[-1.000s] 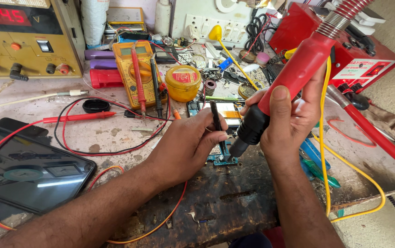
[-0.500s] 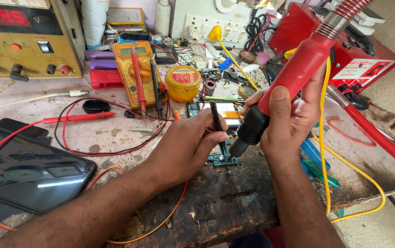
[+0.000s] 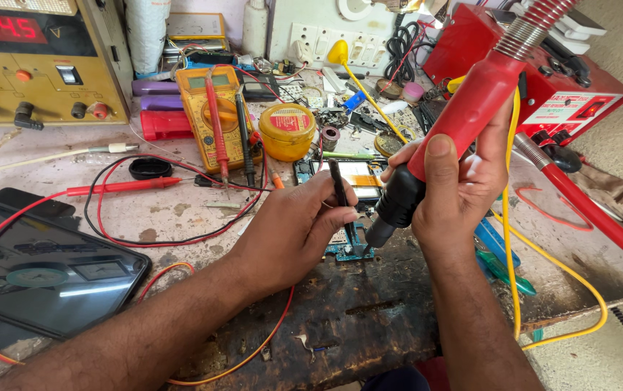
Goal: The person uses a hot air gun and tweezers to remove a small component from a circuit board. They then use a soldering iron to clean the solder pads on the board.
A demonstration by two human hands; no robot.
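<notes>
At tabletop centre: circuit board (image 3: 346,245) lying flat, thin, fragile; edges look safest to grip.
Left hand (image 3: 293,228): fingers pinching black tweezers (image 3: 340,192) over board.
Right hand (image 3: 456,192), 3 o'clock: fingers clamping red hot-air handle (image 3: 471,101), nozzle aiming at board.

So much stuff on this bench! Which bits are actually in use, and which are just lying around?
In use:
left hand holding black tweezers
right hand holding red hot-air tool
small circuit board

Lying about:
yellow multimeter
yellow tin
tablet

Head camera looked steeply down from my head, close over circuit board (image 3: 346,242), facing bench's back wall.
</notes>
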